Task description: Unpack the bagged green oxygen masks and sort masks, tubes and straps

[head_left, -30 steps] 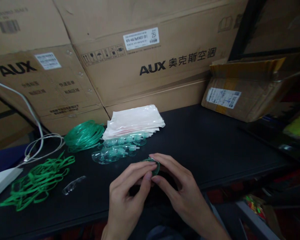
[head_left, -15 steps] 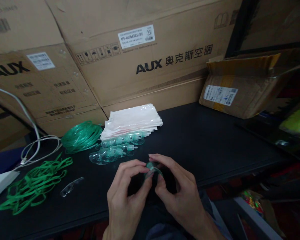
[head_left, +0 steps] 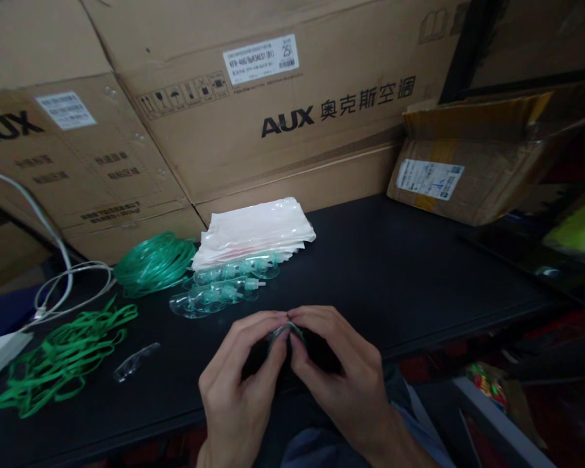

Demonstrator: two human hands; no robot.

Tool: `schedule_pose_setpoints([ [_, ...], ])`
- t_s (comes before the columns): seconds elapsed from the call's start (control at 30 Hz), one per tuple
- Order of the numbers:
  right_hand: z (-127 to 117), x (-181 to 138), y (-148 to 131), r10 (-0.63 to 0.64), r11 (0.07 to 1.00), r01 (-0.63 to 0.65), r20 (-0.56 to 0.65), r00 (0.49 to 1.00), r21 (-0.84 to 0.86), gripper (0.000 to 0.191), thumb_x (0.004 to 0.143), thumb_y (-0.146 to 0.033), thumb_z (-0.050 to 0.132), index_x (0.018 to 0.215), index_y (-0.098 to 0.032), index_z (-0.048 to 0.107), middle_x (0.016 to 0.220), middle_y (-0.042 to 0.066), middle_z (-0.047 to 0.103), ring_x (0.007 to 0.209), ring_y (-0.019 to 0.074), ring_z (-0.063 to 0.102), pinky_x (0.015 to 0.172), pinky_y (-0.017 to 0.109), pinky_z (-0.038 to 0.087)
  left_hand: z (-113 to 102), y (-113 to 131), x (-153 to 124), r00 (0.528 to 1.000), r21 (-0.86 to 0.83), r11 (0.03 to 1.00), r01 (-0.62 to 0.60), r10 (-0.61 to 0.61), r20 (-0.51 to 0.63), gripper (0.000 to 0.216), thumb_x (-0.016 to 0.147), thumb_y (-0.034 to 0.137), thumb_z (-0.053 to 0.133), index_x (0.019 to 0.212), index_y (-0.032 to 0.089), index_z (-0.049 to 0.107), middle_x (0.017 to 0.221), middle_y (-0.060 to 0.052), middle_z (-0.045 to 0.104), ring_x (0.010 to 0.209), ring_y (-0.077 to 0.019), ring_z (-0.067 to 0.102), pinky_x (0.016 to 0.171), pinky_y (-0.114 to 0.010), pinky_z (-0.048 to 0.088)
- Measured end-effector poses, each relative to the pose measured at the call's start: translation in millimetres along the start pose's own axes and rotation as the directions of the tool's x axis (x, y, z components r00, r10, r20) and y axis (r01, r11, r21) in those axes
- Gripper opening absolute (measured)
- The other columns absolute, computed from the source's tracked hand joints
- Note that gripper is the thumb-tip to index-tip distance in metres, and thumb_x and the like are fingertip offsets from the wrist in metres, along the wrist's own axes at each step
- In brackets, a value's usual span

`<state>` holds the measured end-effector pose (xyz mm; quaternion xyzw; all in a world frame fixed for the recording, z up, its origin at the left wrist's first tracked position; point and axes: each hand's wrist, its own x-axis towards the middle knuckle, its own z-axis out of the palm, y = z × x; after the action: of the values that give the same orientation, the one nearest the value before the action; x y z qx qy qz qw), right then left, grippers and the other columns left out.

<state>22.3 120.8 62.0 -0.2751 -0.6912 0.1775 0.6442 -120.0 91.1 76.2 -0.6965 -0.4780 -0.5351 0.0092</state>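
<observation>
At the table's front edge, my left hand [head_left: 244, 377] and my right hand [head_left: 341, 377] meet, thumbs and fingertips pinching a small clear green oxygen mask [head_left: 296, 331] between them. Most of that mask is hidden by my fingers. Just beyond my hands lie several more clear green oxygen masks [head_left: 209, 298] in rows. A heap of green elastic straps [head_left: 68, 361] lies to the left, with a small clear plastic piece [head_left: 135, 361] beside it. Further back sits a coil of green tubing [head_left: 153, 263].
A stack of white plastic bags [head_left: 256, 224] lies behind the masks on the black table [head_left: 370, 273]. Large cardboard boxes [head_left: 185, 156] form a wall at the back. An open carton [head_left: 472, 162] stands back right, and a white cable [head_left: 53, 227] hangs at left.
My fingertips have drawn together over the held mask, covering more of it. The hands have moved slightly left in view. Things on the table lie as before.
</observation>
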Motion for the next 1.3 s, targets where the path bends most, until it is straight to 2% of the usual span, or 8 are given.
schedule_pose_setpoints([
  [0.3,0.2,-5.4,2.9,-0.072,0.996,0.072,-0.008,0.997,-0.061,0.034,0.09,-0.001,0.06,0.114,-0.023,0.068,0.101,0.008,0.077,0.094,0.0207,0.074,0.083,0.036,0.062,0.1,2.0,-2.1,1.0,0.0,1.0,0.017,-0.017,0.012,0.026,0.087,0.006,0.071,0.107,0.023,0.071,0.104,-0.001,0.076,0.097,-0.0168,0.072,0.084,-0.028,0.061],
  [0.5,-0.7,-4.2,0.8,-0.082,0.995,0.08,-0.031,0.996,-0.065,0.032,0.09,0.0,0.061,0.111,-0.022,0.068,0.096,0.008,0.078,0.09,0.0208,0.074,0.079,0.036,0.062,-0.1,1.1,-2.2,0.999,0.002,0.999,-0.034,0.034,0.006,0.02,0.086,0.005,0.072,0.098,0.021,0.072,0.101,-0.002,0.076,0.095,-0.0165,0.073,0.084,-0.027,0.061],
  [0.7,1.2,-4.8,2.3,-0.133,0.989,0.128,-0.067,0.989,-0.08,0.029,0.091,-0.001,0.062,0.112,-0.021,0.068,0.096,0.008,0.077,0.088,0.0204,0.074,0.077,0.035,0.063,-0.1,0.2,-3.1,1.0,0.021,1.0,-0.018,0.017,0.012,0.023,0.088,0.006,0.071,0.105,0.021,0.07,0.103,-0.002,0.075,0.096,-0.0144,0.072,0.079,-0.021,0.061],
  [0.87,3.1,-4.3,2.6,-0.132,0.991,0.131,-0.113,0.985,-0.012,0.037,0.085,-0.001,0.069,0.118,-0.018,0.063,0.099,0.01,0.076,0.092,0.0211,0.073,0.08,0.037,0.063,-0.5,-0.6,-1.6,0.999,0.024,0.999,-0.039,0.039,-0.025,0.019,0.089,0.007,0.07,0.102,0.021,0.071,0.1,-0.001,0.075,0.093,-0.0127,0.072,0.076,-0.018,0.061],
  [1.17,0.7,-3.1,4.1,-0.135,0.989,0.133,-0.03,0.99,-0.06,0.03,0.092,-0.001,0.061,0.116,-0.019,0.065,0.1,0.009,0.077,0.092,0.0201,0.073,0.081,0.037,0.061,1.2,-2.2,-1.8,0.993,0.042,0.993,-0.115,0.116,-0.022,0.022,0.087,0.004,0.072,0.104,0.018,0.07,0.102,-0.002,0.075,0.096,-0.0141,0.071,0.084,-0.023,0.06],
  [1.3,-2.7,-5.4,4.3,-0.121,0.992,0.121,0.005,0.993,-0.03,0.033,0.091,0.003,0.059,0.116,-0.017,0.067,0.103,0.01,0.076,0.095,0.0196,0.072,0.082,0.036,0.061,-0.2,-0.7,-1.6,0.994,0.04,0.993,-0.107,0.108,-0.006,0.022,0.088,0.005,0.071,0.105,0.019,0.071,0.103,-0.002,0.076,0.097,-0.0141,0.072,0.087,-0.023,0.059],
])
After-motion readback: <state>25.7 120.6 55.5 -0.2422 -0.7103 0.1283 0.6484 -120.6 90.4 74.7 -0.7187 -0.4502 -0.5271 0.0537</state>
